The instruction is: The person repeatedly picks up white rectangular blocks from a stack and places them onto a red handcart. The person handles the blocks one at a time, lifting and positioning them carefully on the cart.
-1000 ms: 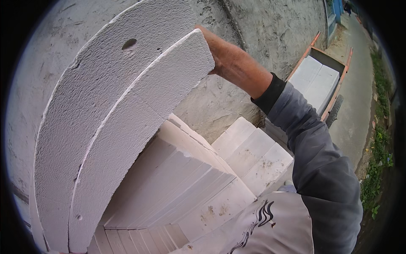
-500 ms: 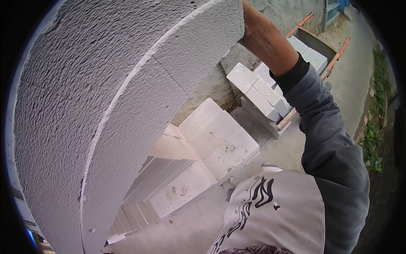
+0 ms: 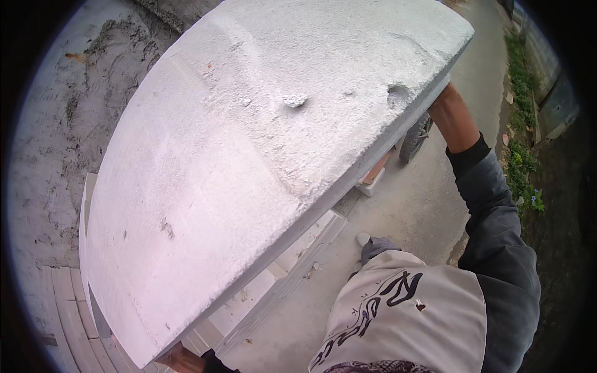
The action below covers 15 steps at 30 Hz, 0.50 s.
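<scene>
A large pale aerated concrete block fills the middle of the view, its broad face turned up and slightly tilted. Small chips, a loose crumb and a round pit mark that face. My right hand grips the block's far right end, its fingers hidden behind the edge. At the near left end my left hand holds the block from beneath, only partly showing. Both hands bear the block above the stacked blocks.
Pale stacked blocks stand below the held block, with more rows at the lower left. A rough grey mortared wall runs along the left. A cart wheel and concrete path lie right, bordered by plants.
The block has swung from near upright to its broad face up, covering the cart and much of the stack. My right arm has moved outward and lower, and my left hand has come into view.
</scene>
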{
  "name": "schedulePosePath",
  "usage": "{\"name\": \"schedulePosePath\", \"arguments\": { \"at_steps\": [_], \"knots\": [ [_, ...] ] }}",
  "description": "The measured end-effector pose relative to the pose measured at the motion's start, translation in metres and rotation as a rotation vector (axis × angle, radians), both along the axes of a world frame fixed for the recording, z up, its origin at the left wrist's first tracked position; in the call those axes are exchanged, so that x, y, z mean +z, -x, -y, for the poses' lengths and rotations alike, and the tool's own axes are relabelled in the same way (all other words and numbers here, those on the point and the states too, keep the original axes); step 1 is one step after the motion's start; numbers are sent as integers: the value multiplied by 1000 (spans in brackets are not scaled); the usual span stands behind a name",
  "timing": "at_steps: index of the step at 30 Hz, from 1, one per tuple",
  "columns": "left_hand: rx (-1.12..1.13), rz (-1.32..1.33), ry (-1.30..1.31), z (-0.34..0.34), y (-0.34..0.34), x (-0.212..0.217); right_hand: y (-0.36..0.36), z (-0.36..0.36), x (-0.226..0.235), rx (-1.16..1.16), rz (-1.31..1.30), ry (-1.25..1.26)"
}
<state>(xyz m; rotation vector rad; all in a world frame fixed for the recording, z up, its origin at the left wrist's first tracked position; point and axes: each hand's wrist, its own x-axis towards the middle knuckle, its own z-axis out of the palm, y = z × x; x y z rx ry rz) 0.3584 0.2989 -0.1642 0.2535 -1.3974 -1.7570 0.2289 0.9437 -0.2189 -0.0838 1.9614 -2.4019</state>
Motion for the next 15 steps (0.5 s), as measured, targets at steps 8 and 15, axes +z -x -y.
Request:
{"name": "schedulePosePath", "arguments": {
  "at_steps": [8, 15],
  "knots": [
    [-436, 210, -64, -92, 47, -136, -59, -121, -75, -158, 184, 45],
    [-596, 363, -295, -266, 77, -217, -22, -264, -146, -197, 314, 95]
  ]
}}
